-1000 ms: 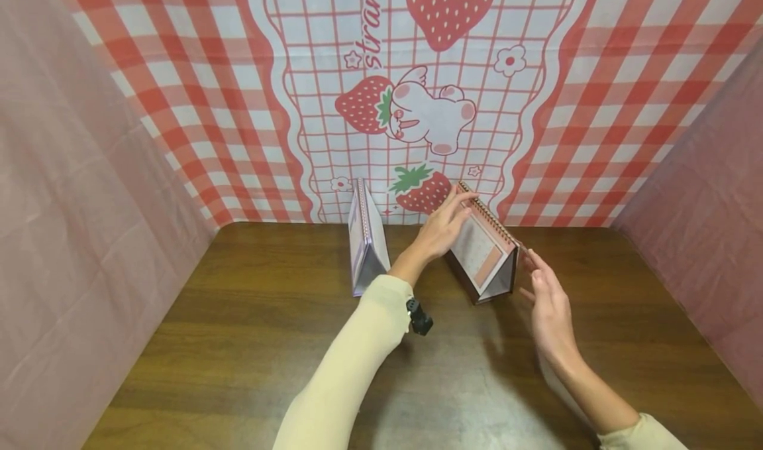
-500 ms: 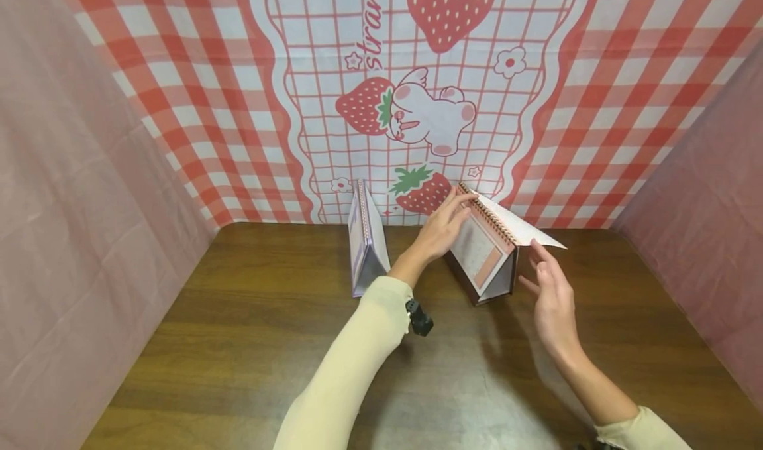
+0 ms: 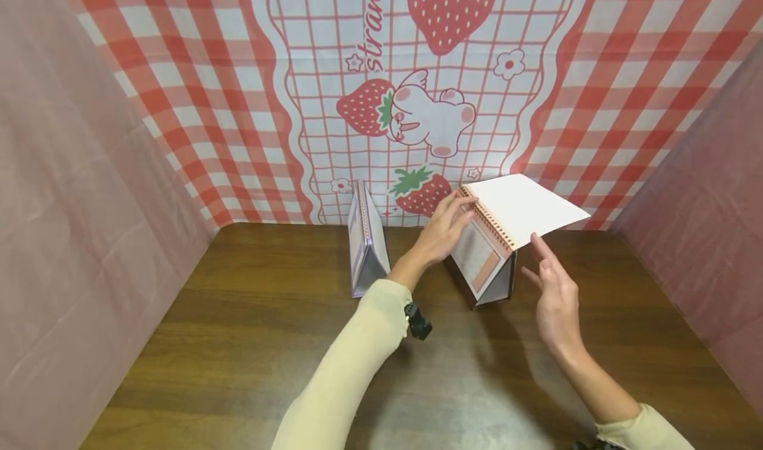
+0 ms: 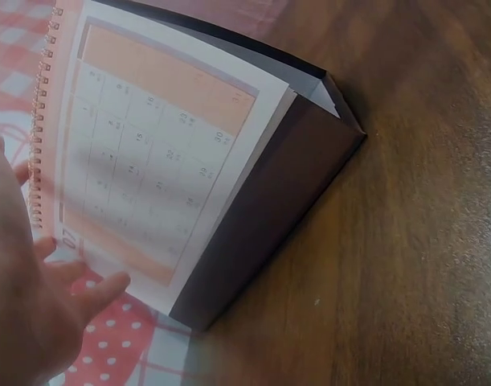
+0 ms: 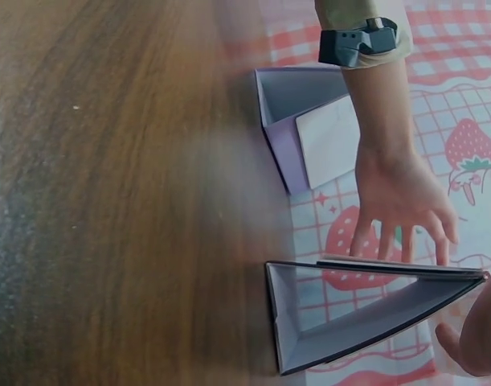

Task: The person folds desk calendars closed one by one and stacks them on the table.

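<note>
A desk calendar with a dark stand (image 3: 511, 276), copper rings and a pinkish month page (image 4: 149, 153) marked 07 stands tent-like on the table. My left hand (image 3: 442, 232) rests loosely spread fingers on its near face, close to the ringed top edge. From the rings a white page (image 3: 527, 205) sticks out to the right, raised off the back. My right hand (image 3: 558, 304) is below that page, a fingertip touching or almost touching its near edge; the other fingers are loose. In the right wrist view the calendar's hollow triangular side (image 5: 374, 310) shows, with part of my right hand at the edge.
A second desk calendar, purple (image 3: 365, 241), stands to the left, behind the left forearm. The wooden table (image 3: 250, 344) ends at a red-and-white checked strawberry cloth (image 3: 417, 59). Pink curtains (image 3: 101, 238) hang at both sides.
The white page has swung up and out from behind the calendar, its free edge moving right and up. My right hand has shifted slightly right; my left hand has stayed on the calendar.
</note>
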A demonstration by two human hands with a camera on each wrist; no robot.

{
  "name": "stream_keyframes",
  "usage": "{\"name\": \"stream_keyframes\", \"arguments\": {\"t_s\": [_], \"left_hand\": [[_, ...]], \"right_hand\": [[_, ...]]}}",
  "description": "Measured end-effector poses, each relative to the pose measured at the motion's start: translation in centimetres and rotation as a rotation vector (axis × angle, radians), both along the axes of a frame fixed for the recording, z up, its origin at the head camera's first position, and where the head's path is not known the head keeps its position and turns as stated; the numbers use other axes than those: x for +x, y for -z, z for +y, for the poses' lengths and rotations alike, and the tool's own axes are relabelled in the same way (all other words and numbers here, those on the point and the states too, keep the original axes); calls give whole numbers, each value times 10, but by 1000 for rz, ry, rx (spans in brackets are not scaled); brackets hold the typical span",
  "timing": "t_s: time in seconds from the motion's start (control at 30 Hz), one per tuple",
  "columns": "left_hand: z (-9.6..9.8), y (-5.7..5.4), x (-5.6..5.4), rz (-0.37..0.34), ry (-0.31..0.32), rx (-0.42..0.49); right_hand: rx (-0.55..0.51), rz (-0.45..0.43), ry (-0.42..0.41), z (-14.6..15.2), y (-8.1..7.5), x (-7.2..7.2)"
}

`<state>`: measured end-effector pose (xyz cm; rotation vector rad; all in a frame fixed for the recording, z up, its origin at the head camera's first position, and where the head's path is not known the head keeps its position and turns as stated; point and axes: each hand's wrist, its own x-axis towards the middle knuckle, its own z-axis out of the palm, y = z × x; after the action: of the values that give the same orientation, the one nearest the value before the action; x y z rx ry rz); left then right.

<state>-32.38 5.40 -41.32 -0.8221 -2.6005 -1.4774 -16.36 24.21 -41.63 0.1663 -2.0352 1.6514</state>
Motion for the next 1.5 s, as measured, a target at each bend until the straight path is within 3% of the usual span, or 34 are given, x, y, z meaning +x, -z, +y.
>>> {"name": "stream_keyframes", "arguments": {"t_s": [0.33, 0.8, 0.9, 1.2, 1.33, 1.5], "left_hand": [[-2, -2, 4, 5, 37, 6], [-14, -18, 5, -13, 118, 41], [-16, -20, 5, 7, 93, 107], [-19, -36, 7, 22, 55, 456], [-20, -40, 7, 55, -3, 498], [-25, -36, 8, 104, -97, 520]], "right_hand": [[116, 83, 15, -6, -6, 3], [201, 192, -3, -13, -6, 1], [206, 211, -25, -14, -4, 0], [211, 283, -100, -16, 1, -4], [211, 271, -97, -18, 3, -3], [223, 251, -94, -19, 6, -1]]}}
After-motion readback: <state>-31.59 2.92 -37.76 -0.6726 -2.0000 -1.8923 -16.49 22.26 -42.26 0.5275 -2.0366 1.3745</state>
